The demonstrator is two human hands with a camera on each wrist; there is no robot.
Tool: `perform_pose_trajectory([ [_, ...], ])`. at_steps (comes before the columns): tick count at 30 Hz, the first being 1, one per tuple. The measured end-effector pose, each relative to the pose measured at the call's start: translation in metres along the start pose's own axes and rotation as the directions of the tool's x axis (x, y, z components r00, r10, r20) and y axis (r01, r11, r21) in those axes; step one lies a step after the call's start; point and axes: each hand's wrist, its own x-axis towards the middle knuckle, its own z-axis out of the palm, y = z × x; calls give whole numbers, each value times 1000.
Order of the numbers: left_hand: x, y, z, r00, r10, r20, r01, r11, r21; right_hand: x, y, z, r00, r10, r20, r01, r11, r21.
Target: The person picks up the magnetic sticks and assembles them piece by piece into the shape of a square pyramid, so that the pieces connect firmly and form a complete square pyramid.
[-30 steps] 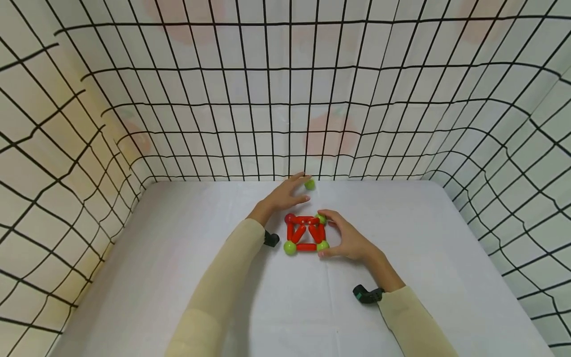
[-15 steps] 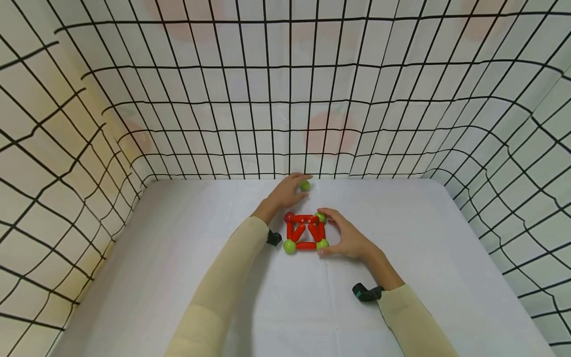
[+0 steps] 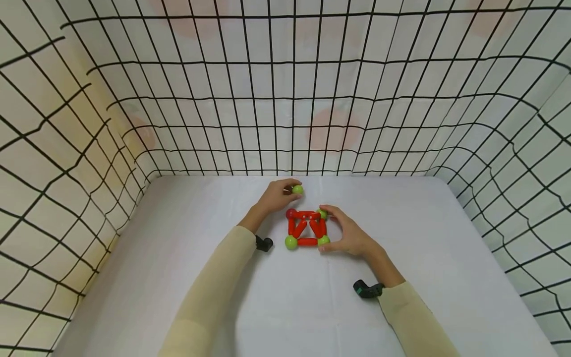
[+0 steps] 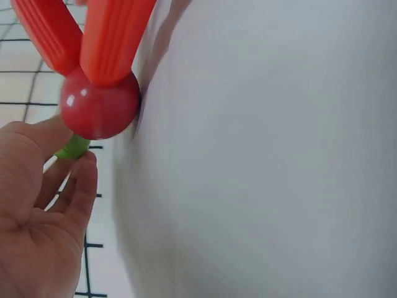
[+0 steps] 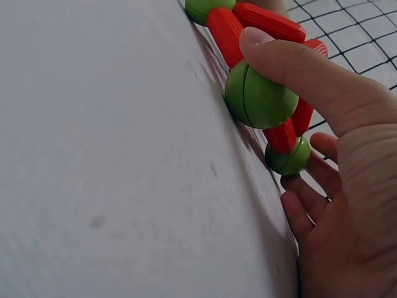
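My left hand pinches a loose green ball between thumb and fingers at the far side of the table. In the left wrist view that ball is partly hidden behind a red ball. Just nearer lies a four-cornered frame of red rods, with green balls at three corners and the red ball at the far left one. My right hand holds the frame's right side, thumb on the near green ball and fingers by the far green ball. Two red rods slant inward within the frame.
A white cloth covers the table. Black netting stands along the back and both sides, with pale fabric behind it. Each wrist carries a small black camera.
My left hand has closed its fingers and thumb on the loose green ball and drawn it left and nearer. The right hand keeps its hold on the frame.
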Motion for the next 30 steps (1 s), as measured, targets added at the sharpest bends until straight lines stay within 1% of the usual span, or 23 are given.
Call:
perform_pose_trajectory([
  [4,-16,3,-6,998,38,-48,-43,992,-120,2,-2,-2,1000,10,-3,-10,1000,1],
  [7,-29,6,-9,994,74,-76,-87,980,-181,2,-3,-2,1000,15,-7,-15,1000,11],
  [11,-48,12,-9,988,123,-89,-141,963,-229,1,-3,0,1000,24,-2,-24,1000,9],
  [16,-69,23,-7,979,187,-75,-200,943,-267,-1,-1,3,1000,28,2,-28,1000,-7],
  [18,-74,27,-5,976,212,-55,-219,938,-267,-2,-1,4,1000,28,3,-28,1000,-1],
  [20,-78,30,-3,970,240,-39,-242,939,-243,-2,-1,4,1000,28,4,-28,1000,5],
  [25,-83,30,3,961,276,-20,-276,948,-158,-3,-2,4,1000,6,1,-6,1000,3],
  [30,-86,31,5,967,255,-3,-254,959,-128,0,-1,5,1000,4,-3,-4,1000,-15],
])
